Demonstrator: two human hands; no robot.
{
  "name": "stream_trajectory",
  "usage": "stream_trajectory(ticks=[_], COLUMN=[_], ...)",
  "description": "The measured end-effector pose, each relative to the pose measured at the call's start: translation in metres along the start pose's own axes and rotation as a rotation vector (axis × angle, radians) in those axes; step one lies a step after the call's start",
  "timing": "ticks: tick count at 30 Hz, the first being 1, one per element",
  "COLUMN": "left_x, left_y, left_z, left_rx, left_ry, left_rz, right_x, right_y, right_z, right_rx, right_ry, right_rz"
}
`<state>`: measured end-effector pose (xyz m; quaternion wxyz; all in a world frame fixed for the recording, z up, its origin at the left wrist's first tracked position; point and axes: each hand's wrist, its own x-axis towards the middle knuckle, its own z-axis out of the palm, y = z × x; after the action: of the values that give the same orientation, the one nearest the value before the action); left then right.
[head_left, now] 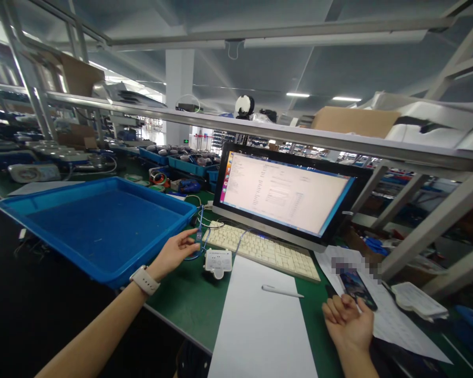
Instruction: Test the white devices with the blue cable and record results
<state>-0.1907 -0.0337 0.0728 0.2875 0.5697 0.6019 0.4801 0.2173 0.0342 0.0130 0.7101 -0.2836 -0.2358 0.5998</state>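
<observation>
My left hand (178,251), with a white watch on its wrist, reaches over the bench edge. Its thumb and fingertips close on a small blue circuit board (198,237) with a blue cable running from it. Just right of that hand lies a small white box (218,262) with printed text and a rounded tab. My right hand (350,321) rests palm up with its fingers loosely curled, and I see nothing in them. Right behind those fingers lies a phone (357,289) with its screen lit.
A large blue tray (102,231) stands on the left. Behind the cream keyboard (264,249) is a lit monitor (284,191). A white pen (281,291) lies on white paper (260,331). Printed sheets (394,315) lie under the phone. A shelf (268,125) crosses above the monitor.
</observation>
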Motion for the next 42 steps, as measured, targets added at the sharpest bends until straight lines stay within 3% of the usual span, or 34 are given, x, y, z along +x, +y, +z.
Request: stream_trajectory(ticks=[7,16,28,35,42], left_x=[0.001,0.008,0.008,0.006,0.005], left_y=[0.005,-0.006,-0.013,-0.013,-0.018], left_z=[0.027,0.046,0.054,0.055,0.058], left_rx=[-0.236,-0.124,-0.087,-0.069,-0.045], left_ry=[-0.034,0.065,0.103,0.117,0.14], left_rz=[0.026,0.163,0.193,0.196,0.215], right_x=[0.002,0.0,-0.003,-0.002,-0.003], right_y=[0.001,-0.001,-0.003,-0.002,-0.002], right_z=[-0.005,-0.001,0.004,-0.002,0.001], right_rx=[-0.029,0.004,-0.003,-0.055,-0.024], right_ry=[-0.059,-0.008,-0.003,-0.074,-0.024], right_rz=[-0.028,0.002,-0.008,-0.049,-0.015])
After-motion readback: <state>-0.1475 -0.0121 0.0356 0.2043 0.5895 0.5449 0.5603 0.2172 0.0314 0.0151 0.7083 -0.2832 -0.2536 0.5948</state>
